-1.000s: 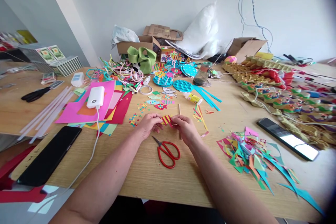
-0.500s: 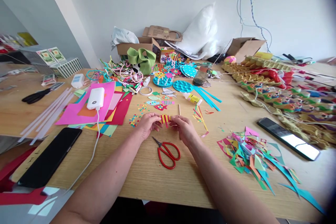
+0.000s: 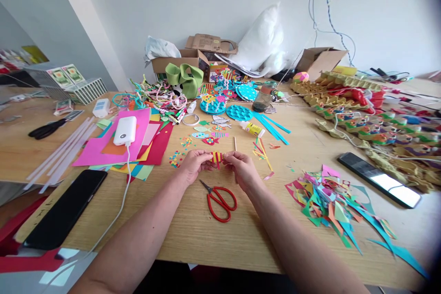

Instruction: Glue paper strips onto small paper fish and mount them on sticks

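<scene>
Between my two hands is a small yellow paper piece with red stripes [image 3: 217, 157], likely a fish cutout like those lying behind it. My left hand [image 3: 197, 163] pinches its left end, and my right hand [image 3: 241, 168] pinches its right end. Just below lie red-handled scissors [image 3: 222, 203], blades partly under the line of my left fingers but apart from them. A thin wooden stick [image 3: 235, 143] lies beyond my right hand. Several decorated paper fish [image 3: 210, 140] rest past the striped piece, with colourful paper dots [image 3: 176, 158] to the left.
A glue bottle [image 3: 252, 128] lies beside blue paper strips [image 3: 274, 128]. Paper scraps [image 3: 330, 200] and a phone [image 3: 379, 179] are on the right. Coloured paper sheets [image 3: 160, 147], a white power bank [image 3: 124, 131] with its cable, and a black phone [image 3: 65, 209] lie left.
Both hands still hold the striped paper piece at almost the same spot. The piece is tilted slightly differently, and the view has shifted a little.
</scene>
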Demonstrator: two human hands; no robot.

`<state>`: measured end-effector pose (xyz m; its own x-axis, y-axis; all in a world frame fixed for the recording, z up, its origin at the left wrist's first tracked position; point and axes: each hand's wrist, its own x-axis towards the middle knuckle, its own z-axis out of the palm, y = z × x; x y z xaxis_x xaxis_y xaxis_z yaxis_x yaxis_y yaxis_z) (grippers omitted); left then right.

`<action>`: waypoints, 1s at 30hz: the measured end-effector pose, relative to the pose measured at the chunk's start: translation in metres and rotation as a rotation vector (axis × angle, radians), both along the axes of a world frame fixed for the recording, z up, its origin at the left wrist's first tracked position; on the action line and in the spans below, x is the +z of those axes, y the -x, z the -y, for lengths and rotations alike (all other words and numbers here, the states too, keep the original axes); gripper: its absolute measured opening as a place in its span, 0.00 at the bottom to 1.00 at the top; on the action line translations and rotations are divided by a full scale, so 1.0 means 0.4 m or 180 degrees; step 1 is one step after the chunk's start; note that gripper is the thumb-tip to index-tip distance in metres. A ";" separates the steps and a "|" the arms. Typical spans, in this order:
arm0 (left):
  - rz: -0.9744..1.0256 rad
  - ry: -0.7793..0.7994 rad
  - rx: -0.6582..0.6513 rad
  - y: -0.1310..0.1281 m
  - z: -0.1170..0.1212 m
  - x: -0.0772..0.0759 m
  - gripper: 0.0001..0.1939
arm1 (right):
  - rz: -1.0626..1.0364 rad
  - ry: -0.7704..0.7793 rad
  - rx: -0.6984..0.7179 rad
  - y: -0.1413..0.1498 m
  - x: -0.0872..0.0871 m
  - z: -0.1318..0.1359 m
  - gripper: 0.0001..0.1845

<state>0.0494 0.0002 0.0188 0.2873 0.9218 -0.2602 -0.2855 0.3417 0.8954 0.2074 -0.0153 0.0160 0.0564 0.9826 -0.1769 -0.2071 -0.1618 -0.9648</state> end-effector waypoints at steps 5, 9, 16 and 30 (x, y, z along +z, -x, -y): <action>0.0008 -0.0023 0.0198 0.001 -0.004 -0.003 0.07 | 0.0133 0.0028 0.0047 0.003 0.013 0.007 0.19; -0.0039 -0.0021 0.0330 0.003 -0.006 0.002 0.08 | 0.0474 0.0073 0.0271 0.009 0.015 0.016 0.20; -0.0244 -0.0075 0.0504 0.002 -0.011 -0.004 0.07 | 0.1347 -0.0437 -0.0213 0.003 0.009 0.015 0.18; -0.1074 -0.0418 -0.0103 -0.014 0.007 0.003 0.05 | 0.2542 -0.1726 -0.0048 -0.009 0.001 0.005 0.06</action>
<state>0.0552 -0.0025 0.0201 0.2350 0.9455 -0.2252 0.0425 0.2215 0.9742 0.2111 -0.0173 0.0163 -0.0233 0.9177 0.3967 0.5442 0.3445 -0.7649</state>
